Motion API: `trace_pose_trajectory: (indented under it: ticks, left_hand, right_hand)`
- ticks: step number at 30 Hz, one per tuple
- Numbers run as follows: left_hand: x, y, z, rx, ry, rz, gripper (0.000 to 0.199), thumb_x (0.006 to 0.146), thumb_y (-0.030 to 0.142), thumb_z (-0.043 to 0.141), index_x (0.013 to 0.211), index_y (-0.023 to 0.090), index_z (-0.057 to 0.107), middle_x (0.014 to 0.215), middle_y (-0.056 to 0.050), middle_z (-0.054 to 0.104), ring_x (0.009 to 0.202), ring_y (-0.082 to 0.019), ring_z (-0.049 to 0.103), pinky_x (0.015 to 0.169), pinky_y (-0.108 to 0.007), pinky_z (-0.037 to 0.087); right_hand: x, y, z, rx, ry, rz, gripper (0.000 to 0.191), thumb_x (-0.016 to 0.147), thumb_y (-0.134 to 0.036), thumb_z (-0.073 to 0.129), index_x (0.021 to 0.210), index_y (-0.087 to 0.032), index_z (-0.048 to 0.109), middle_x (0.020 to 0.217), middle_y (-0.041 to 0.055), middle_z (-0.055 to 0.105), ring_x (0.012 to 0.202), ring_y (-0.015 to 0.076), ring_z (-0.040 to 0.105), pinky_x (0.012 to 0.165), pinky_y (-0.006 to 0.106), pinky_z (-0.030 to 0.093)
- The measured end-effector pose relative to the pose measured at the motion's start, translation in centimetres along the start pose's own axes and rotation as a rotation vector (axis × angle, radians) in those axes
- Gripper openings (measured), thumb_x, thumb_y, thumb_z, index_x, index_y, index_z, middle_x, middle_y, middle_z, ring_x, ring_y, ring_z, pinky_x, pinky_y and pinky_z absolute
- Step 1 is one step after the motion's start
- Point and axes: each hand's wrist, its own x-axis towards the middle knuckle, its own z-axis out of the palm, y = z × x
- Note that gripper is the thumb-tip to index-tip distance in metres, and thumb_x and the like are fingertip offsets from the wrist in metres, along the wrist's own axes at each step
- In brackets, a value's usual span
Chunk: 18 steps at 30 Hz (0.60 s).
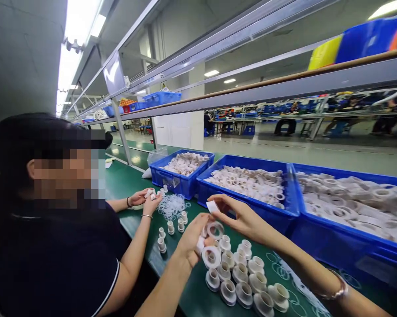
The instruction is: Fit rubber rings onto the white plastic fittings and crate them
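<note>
My left hand (193,240) is closed around several white plastic rings (214,230), just above the left edge of a group of parts. Between the thumb and fingers of my right hand (239,215) is a small white ring (213,207), held up near the left hand. Below both hands, several white flanged sleeves (243,275) stand upright in rows on the green table (172,264). Thin clear rings (280,269) lie on the table under my right forearm.
Three blue bins (175,187) of white parts line the back of the table. At the left, a person (62,259) holds small white pieces beside a pile of clear rings (173,207). A shelf (284,83) crosses above the bins.
</note>
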Motion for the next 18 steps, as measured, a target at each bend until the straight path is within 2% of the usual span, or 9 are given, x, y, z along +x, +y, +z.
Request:
trace_pose_trajectory:
  ticks: [3, 5, 7, 10, 12, 15, 18]
  left_hand:
    - [-3.3, -1.7, -5.2, -0.053, 0.130, -0.022, 0.040, 0.075, 0.054, 0.074, 0.088, 0.020, 0.058, 0.061, 0.006, 0.052, 0.035, -0.002, 0.034, 0.030, -0.015, 0.025]
    - [-4.4, -2.5, -8.3, -0.051, 0.222, -0.028, 0.036, 0.078, 0.050, 0.074, 0.090, 0.018, 0.061, 0.067, 0.002, 0.059, 0.044, -0.005, 0.047, 0.038, -0.016, 0.036]
    - [-4.3, -2.2, -10.8, -0.034, 0.281, -0.014, 0.029, 0.085, 0.045, 0.068, 0.098, 0.020, 0.063, 0.083, -0.003, 0.066, 0.064, -0.012, 0.061, 0.052, -0.022, 0.050]
    - [-2.3, 0.0, -13.7, -0.015, 0.324, 0.015, 0.030, 0.090, 0.044, 0.061, 0.113, 0.026, 0.061, 0.106, -0.007, 0.066, 0.092, -0.020, 0.064, 0.068, -0.033, 0.058]
    - [-0.3, 2.3, -15.3, 0.023, 0.348, 0.044, 0.036, 0.087, 0.045, 0.064, 0.117, 0.026, 0.060, 0.110, -0.007, 0.064, 0.099, -0.023, 0.064, 0.070, -0.036, 0.058]
    - [2.8, 5.6, -17.6, 0.124, 0.374, 0.111, 0.033, 0.088, 0.046, 0.063, 0.114, 0.027, 0.060, 0.107, -0.007, 0.065, 0.094, -0.022, 0.063, 0.067, -0.035, 0.057]
    - [4.9, 8.2, -19.5, 0.267, 0.379, 0.200, 0.027, 0.091, 0.042, 0.060, 0.105, 0.020, 0.061, 0.101, -0.005, 0.065, 0.086, -0.017, 0.062, 0.069, -0.032, 0.055]
  right_hand:
    - [2.8, 3.6, 3.3, -0.036, -0.075, 0.061, 0.035, 0.096, -0.045, 0.049, 0.121, -0.022, 0.057, 0.107, 0.0070, 0.064, 0.085, 0.0191, 0.061, 0.077, 0.032, 0.052]
    - [4.6, 6.5, 5.4, -0.163, -0.176, 0.055, 0.033, 0.093, -0.040, 0.049, 0.117, -0.019, 0.059, 0.109, 0.0097, 0.062, 0.082, 0.0191, 0.061, 0.075, 0.033, 0.051]
    - [6.0, 8.8, 7.3, -0.240, -0.256, 0.026, 0.032, 0.091, -0.035, 0.050, 0.116, -0.018, 0.059, 0.111, 0.0108, 0.060, 0.085, 0.0200, 0.061, 0.077, 0.034, 0.050]
    - [7.7, 10.5, 9.7, -0.262, -0.324, -0.002, 0.032, 0.091, -0.036, 0.054, 0.117, -0.018, 0.055, 0.106, 0.0092, 0.062, 0.085, 0.0206, 0.060, 0.075, 0.033, 0.049]
    - [8.6, 10.7, 10.9, -0.287, -0.368, -0.016, 0.030, 0.090, -0.036, 0.057, 0.113, -0.018, 0.055, 0.100, 0.0080, 0.063, 0.081, 0.0204, 0.060, 0.071, 0.032, 0.048]
    - [9.7, 10.6, 12.3, -0.338, -0.449, -0.037, 0.023, 0.086, -0.029, 0.065, 0.104, -0.018, 0.058, 0.100, 0.0074, 0.064, 0.084, 0.0204, 0.061, 0.071, 0.029, 0.047]
    - [10.2, 10.7, 12.9, -0.409, -0.512, -0.032, 0.022, 0.083, -0.025, 0.070, 0.101, -0.018, 0.060, 0.101, 0.0068, 0.066, 0.084, 0.0204, 0.063, 0.069, 0.027, 0.046]
